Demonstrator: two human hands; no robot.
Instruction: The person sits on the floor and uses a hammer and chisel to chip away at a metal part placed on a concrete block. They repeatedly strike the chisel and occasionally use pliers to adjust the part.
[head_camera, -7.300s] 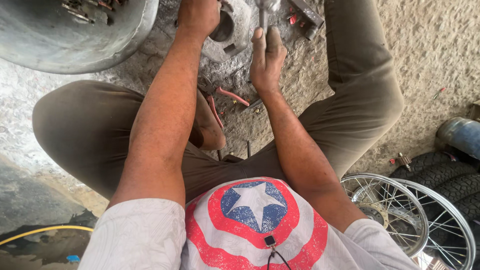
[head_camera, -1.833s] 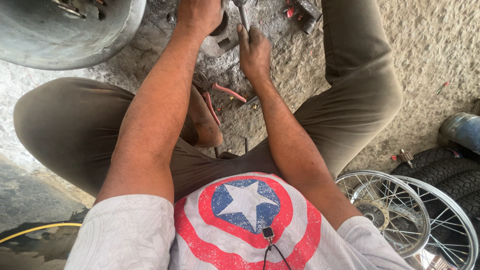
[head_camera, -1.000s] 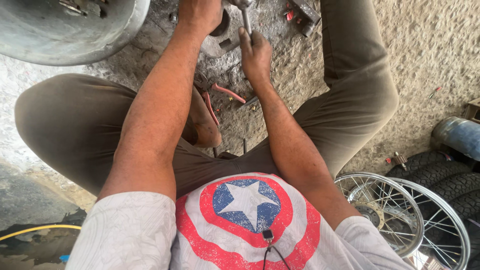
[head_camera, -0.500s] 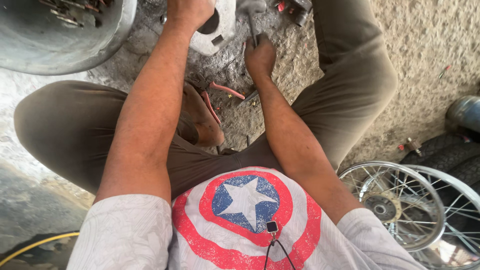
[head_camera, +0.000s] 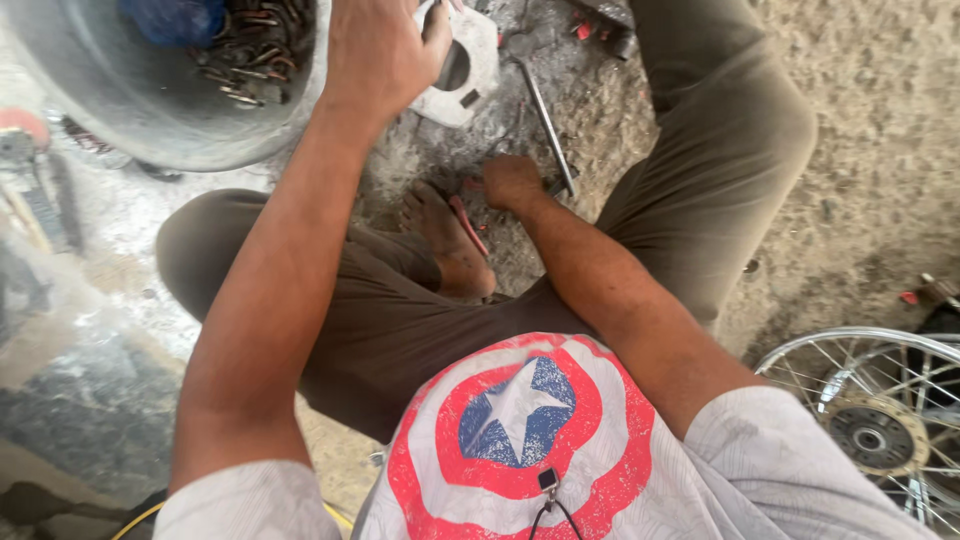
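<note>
View from above of a person sitting cross-legged on a gritty concrete floor (head_camera: 860, 200), looking down at their own arms and lap.

The left hand (head_camera: 385, 55) reaches forward and grips a flat, pale grey metal plate (head_camera: 470, 60). The plate has rounded, irregular edges, a large round hole near its middle and a small dark square opening below that. It lies on the floor near the top of the view, partly under the hand, whose fingers (head_camera: 436, 25) curl over its upper edge, grasping it.

The right hand (head_camera: 512, 182) rests lower down on the floor, just beside the person's bare foot (head_camera: 445, 240). Its fingers are folded under and mostly hidden; whether they hold anything cannot be told. A long thin metal rod (head_camera: 545, 125) lies on the floor, running from near the plate down to this hand.

At top left stands a large grey metal tub (head_camera: 150, 110) holding a jumble of dark, rusty small parts. A spoked wheel (head_camera: 880, 430) with a shiny rim lies at lower right. The person wears olive trousers and a white shirt with a red, white and blue star roundel.
</note>
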